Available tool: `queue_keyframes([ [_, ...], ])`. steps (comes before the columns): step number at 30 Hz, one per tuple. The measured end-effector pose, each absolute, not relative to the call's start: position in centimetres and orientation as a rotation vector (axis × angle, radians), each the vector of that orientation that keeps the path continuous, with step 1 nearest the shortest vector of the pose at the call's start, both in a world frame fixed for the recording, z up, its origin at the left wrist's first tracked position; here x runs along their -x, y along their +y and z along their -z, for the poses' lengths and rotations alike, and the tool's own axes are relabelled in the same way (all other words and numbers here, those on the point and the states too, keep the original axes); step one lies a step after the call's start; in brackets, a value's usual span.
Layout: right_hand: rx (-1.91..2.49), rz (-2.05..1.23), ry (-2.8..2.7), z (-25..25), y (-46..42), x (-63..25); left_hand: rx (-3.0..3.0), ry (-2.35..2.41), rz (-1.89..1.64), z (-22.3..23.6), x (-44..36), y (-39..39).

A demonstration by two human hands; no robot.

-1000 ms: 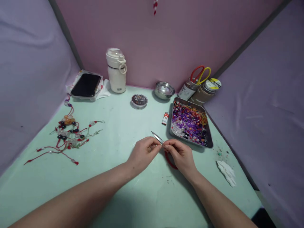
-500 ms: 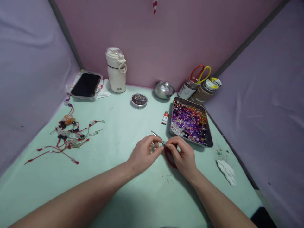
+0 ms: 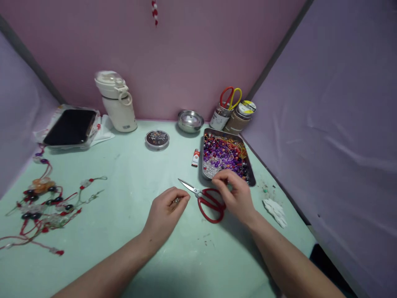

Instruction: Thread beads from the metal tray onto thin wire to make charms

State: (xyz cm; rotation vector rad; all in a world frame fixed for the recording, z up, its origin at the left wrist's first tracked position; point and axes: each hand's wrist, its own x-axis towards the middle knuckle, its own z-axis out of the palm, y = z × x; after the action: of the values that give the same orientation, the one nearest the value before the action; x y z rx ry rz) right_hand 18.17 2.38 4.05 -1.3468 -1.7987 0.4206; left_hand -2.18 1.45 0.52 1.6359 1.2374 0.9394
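My left hand [image 3: 167, 211] is closed in a pinch over the table, left of the red-handled scissors [image 3: 209, 203]; a small glint shows inside its curled fingers, too small to name. My right hand [image 3: 234, 192] is pinched as well, above the scissors' handles and by the near edge of the bead tray [image 3: 251, 174]. What its fingertips hold, if anything, I cannot make out. The scissors lie on the table with their blades pointing to the far left. Purple, clear, black and red beads [image 3: 217, 155] fill the tray, with orange and yellow cords at its far right.
Strung bead pieces with red cords [image 3: 46, 203] lie at the left. Along the back stand a phone [image 3: 71, 127] on a packet, a white bottle [image 3: 119, 105], a round tin [image 3: 157, 139], a metal bowl [image 3: 190, 121] and two jars. A lighter [image 3: 195, 158] and a white cloth [image 3: 275, 212] flank the tray.
My hands were together over the scissors and have drawn apart, the left one leftward, the right one toward the tray. The scissors are now mostly uncovered. The view has turned to the right.
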Motion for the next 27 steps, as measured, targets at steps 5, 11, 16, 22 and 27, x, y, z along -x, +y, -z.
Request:
queue_keyframes([
  [5,1.474,-0.269,-1.979,-5.9,6.7,-21.5,-1.618,1.255,-0.920,-0.6,2.1,1.5],
  [11,1.530,-0.269,-2.378,-4.7,10.2,-21.2,-1.589,1.276,-0.924,-0.6,2.2,1.6],
  [16,1.597,-0.262,-2.498,-3.9,10.9,-20.5,-1.584,1.299,-0.911,-0.6,2.3,1.9],
  [22,1.600,-0.302,-2.544,-3.7,11.0,-20.4,-1.556,1.312,-0.916,-0.6,2.2,2.2],
  [27,1.601,-0.285,-2.553,-3.3,11.1,-20.2,-1.564,1.326,-0.907,-0.3,2.3,2.3],
])
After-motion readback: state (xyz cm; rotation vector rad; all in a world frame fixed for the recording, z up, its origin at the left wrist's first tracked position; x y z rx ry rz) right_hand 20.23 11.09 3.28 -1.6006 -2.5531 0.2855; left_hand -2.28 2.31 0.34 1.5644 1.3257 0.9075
